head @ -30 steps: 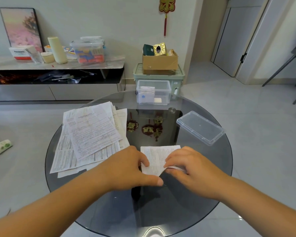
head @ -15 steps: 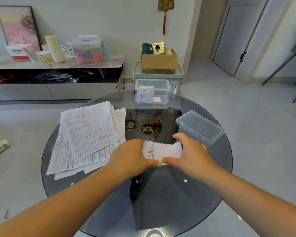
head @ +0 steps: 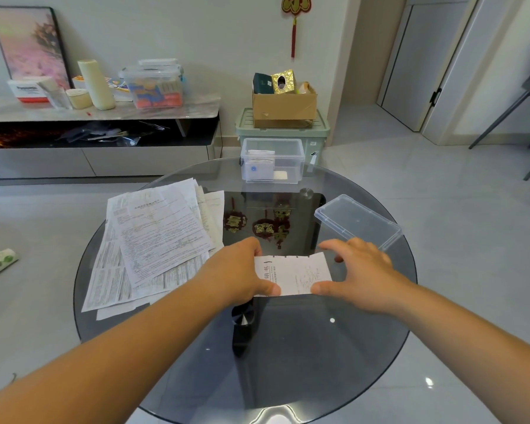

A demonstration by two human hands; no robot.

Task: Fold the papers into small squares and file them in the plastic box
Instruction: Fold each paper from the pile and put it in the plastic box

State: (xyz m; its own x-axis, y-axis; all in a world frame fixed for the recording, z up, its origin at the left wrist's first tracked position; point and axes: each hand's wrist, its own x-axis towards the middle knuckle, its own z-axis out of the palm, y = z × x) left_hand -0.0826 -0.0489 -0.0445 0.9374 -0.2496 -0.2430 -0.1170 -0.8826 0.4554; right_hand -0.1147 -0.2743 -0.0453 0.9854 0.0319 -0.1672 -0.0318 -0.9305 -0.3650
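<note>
- Glass table (head: 288, 377) in a living room.
- Folded paper (head: 291, 275) lies crosswise, left hand (head: 239, 270) and right hand (head: 361, 270) each pinching an end.
- Plastic box (head: 273, 160) sits beyond the left hand.

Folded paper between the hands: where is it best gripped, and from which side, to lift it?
Probably its right short edge, coming in from the right. The folded paper lies about flat on the glass table, leaving little to close on from above, and the right hand spans that edge, thumb at the near corner. The left hand covers the other end.
</note>
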